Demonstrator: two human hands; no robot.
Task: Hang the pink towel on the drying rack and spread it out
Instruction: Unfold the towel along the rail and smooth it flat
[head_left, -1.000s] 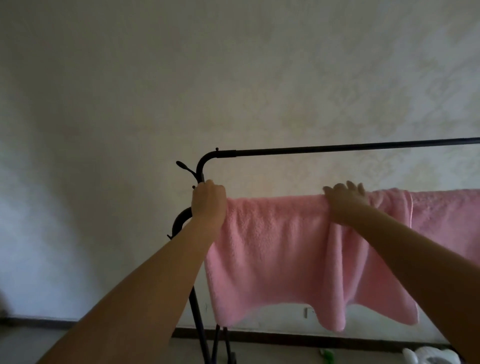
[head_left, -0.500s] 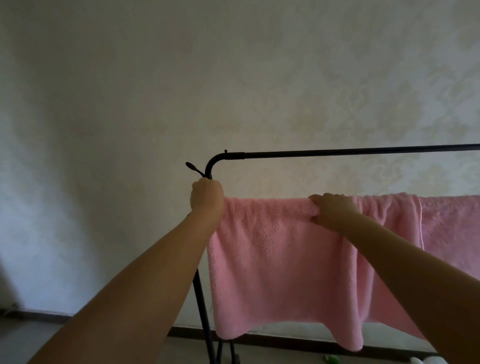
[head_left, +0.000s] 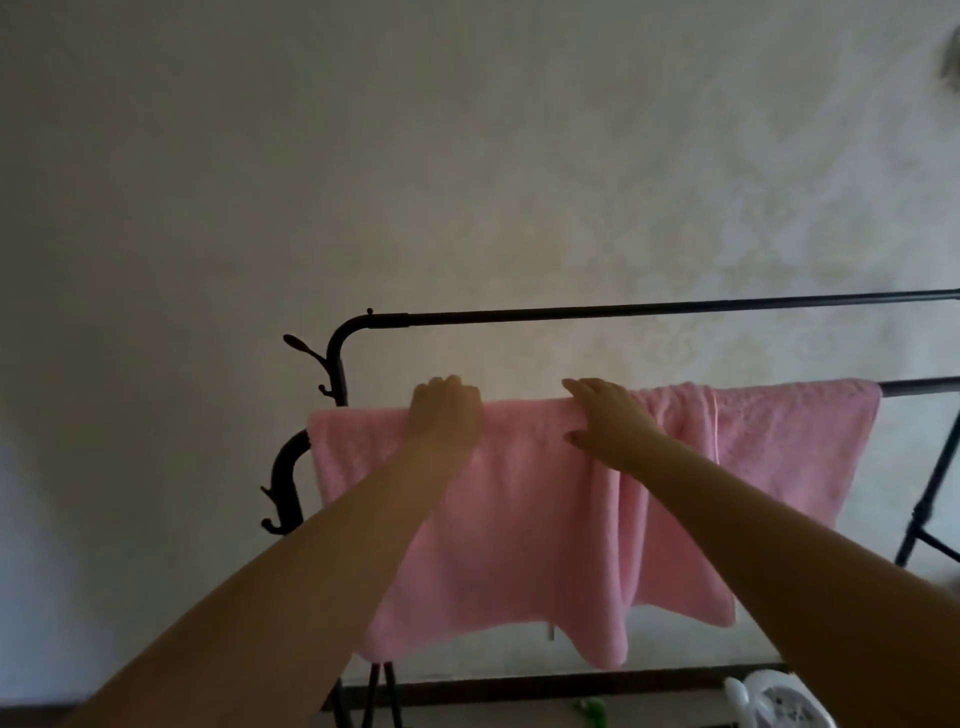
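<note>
Pink towel (head_left: 519, 519): soft, light, limp cloth draped over the drying rack (head_left: 649, 309) lower bar; top fold clutched by left hand (head_left: 445, 413), flattened under right hand (head_left: 608, 421), bunched pleats beside the latter judged best gripped along the top edge.

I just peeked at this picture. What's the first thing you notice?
A big pink towel hangs over the lower bar of a black drying rack, bunched in folds near its middle. The left hand and the right hand rest on its top edge. The upper bar is bare.
</note>
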